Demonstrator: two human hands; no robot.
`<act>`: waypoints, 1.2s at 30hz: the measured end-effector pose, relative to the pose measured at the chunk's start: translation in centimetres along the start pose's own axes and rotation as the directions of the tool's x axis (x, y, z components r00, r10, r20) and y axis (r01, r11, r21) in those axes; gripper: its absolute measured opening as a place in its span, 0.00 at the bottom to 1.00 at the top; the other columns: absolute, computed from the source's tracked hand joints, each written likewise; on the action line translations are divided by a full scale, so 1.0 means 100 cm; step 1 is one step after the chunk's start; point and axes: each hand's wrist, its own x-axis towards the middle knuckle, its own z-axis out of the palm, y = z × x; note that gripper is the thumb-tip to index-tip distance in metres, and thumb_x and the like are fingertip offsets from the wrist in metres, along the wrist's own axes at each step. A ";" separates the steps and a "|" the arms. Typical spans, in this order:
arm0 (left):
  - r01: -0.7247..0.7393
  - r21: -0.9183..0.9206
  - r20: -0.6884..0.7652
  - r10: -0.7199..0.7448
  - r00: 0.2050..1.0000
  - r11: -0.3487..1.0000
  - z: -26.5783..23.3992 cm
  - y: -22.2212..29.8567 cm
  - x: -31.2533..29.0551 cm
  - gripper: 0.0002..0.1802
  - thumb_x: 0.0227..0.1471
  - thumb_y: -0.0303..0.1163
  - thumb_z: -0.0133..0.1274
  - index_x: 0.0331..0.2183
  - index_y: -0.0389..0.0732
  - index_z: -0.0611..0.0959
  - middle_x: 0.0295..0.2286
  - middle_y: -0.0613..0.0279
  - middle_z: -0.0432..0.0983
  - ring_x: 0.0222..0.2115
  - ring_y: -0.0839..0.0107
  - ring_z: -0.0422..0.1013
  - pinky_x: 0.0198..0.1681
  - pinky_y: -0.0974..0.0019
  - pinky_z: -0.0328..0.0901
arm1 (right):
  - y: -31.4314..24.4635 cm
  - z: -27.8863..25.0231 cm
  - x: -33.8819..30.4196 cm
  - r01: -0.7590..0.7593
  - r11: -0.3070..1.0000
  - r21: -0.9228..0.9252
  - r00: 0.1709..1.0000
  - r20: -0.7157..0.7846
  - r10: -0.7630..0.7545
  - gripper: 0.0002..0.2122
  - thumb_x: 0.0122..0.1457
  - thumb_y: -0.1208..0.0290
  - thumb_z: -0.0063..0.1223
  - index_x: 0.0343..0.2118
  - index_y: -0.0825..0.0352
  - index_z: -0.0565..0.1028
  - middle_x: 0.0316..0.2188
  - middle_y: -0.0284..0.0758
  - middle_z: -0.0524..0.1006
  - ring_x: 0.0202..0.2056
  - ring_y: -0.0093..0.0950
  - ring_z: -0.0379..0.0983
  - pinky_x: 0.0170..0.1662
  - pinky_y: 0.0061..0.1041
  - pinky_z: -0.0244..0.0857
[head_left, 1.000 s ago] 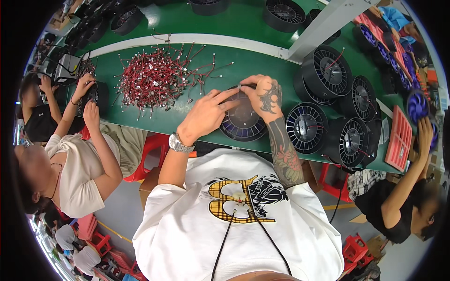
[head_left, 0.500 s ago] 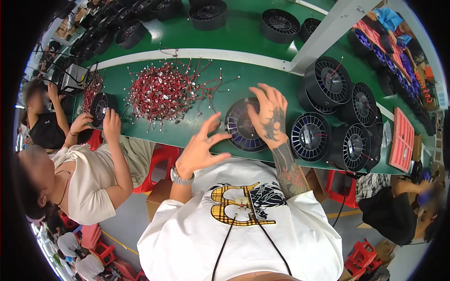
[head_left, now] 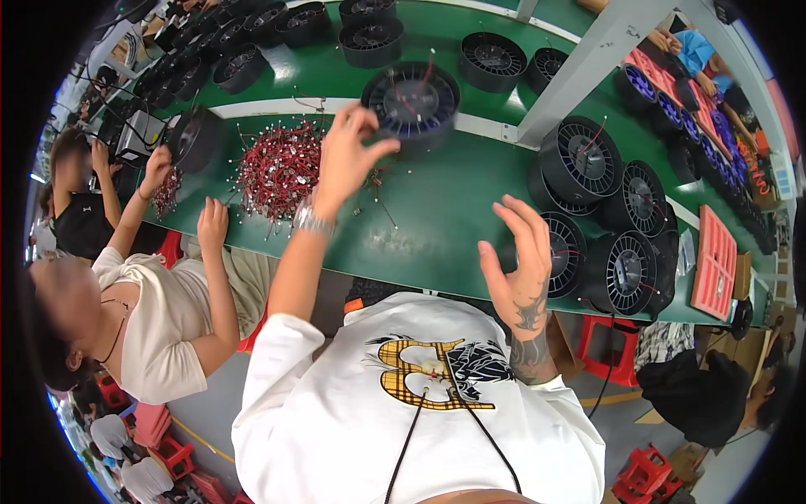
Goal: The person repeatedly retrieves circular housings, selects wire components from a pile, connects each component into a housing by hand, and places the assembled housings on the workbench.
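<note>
My left hand [head_left: 346, 155] reaches over the bench, its fingers and thumb curled at the near left rim of a round black drum [head_left: 413, 94]. This drum has a ring of radial slots, a clear middle and a red wire sticking up. It is raised and slightly blurred, by the white rail. My right hand [head_left: 522, 260] holds nothing; its fingers and thumb are apart. It hovers above the near edge of the bench, just left of another slotted drum [head_left: 564, 252]. A tangled heap of red wires with white connectors [head_left: 281, 172] lies left of my left forearm.
More drums are stacked on the right [head_left: 581, 158], beside a pink tray [head_left: 714, 262]. Further drums [head_left: 369, 40] stand beyond the white rail [head_left: 252, 109]. A slanted white post [head_left: 579, 71] rises at right. On my left, a co-worker's hand [head_left: 155, 172] is by a drum [head_left: 195, 139].
The drum has left the spot before me and moved forward and up with my left hand. My right hand has drawn back toward the near edge. The co-worker's drum has moved farther back.
</note>
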 end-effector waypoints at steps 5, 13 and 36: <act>0.031 0.355 -0.055 -0.012 0.998 0.934 0.044 -0.059 0.092 0.25 0.42 0.40 0.75 0.38 0.41 0.79 0.48 0.55 0.74 0.38 0.59 0.78 0.42 0.58 0.74 | -0.001 -0.002 -0.009 -0.011 1.000 -0.006 1.000 0.003 0.011 0.22 0.55 0.78 0.62 0.55 0.68 0.76 0.57 0.44 0.73 0.57 0.45 0.71 0.60 0.39 0.65; 0.038 0.131 -0.190 -0.013 0.982 0.991 0.084 -0.092 0.112 0.20 0.46 0.39 0.71 0.38 0.42 0.83 0.49 0.47 0.75 0.49 0.44 0.73 0.49 0.51 0.71 | 0.005 -0.007 -0.027 -0.057 0.998 -0.023 0.998 -0.037 0.056 0.22 0.55 0.76 0.62 0.54 0.67 0.76 0.56 0.43 0.73 0.56 0.46 0.70 0.59 0.42 0.64; -0.075 0.030 0.011 0.075 0.997 0.997 -0.025 0.005 -0.063 0.05 0.52 0.25 0.65 0.34 0.37 0.89 0.30 0.60 0.85 0.26 0.69 0.79 0.31 0.69 0.73 | 0.009 0.031 -0.016 0.010 0.990 0.138 0.983 0.183 -0.035 0.19 0.56 0.77 0.61 0.52 0.67 0.77 0.55 0.42 0.75 0.56 0.44 0.71 0.58 0.39 0.67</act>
